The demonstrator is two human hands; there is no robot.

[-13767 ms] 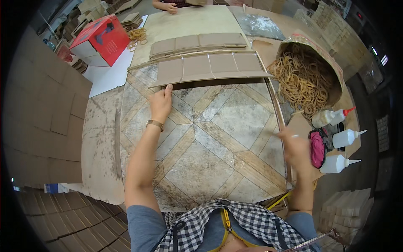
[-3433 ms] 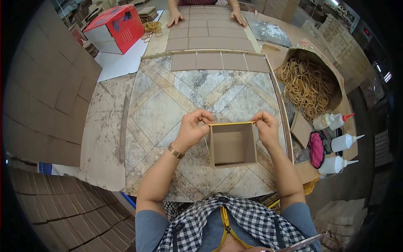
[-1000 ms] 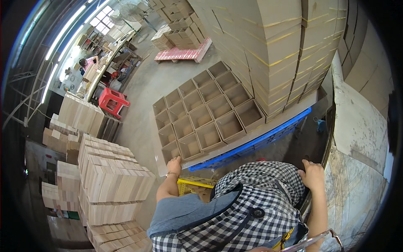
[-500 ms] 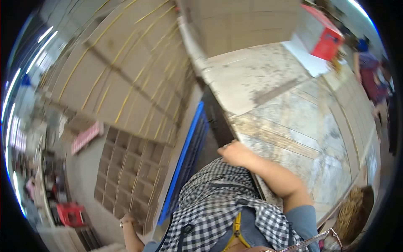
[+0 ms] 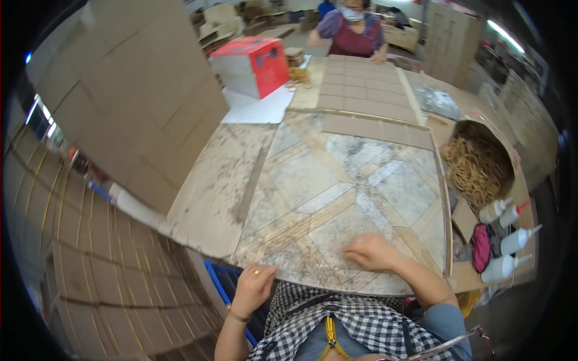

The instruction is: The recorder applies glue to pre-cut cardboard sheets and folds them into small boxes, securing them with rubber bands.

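A worn table top (image 5: 313, 234) with a stone-and-wood pattern lies in front of me. My left hand (image 5: 256, 286), wearing a ring, is at its near left edge. The fingers are folded together with no object showing in them. Over the near middle of the table is my right hand (image 5: 370, 251). Its fingers are loosely curled inward, and nothing is seen in them. Whether its fingertips touch the surface I cannot tell.
At the table's far end lie flat cardboard pieces (image 5: 367, 90), a red and white box (image 5: 256, 66) and a white sheet (image 5: 250, 108). A co-worker (image 5: 358, 36) stands beyond. Rubber bands (image 5: 475, 165) fill a container at right, near squeeze bottles (image 5: 500, 268). Cardboard stacks (image 5: 120, 259) rise at left.
My view has swung from the left side to the table. My left hand has come up from beside the cardboard grid to the table's edge. My right hand now lies further over the table.
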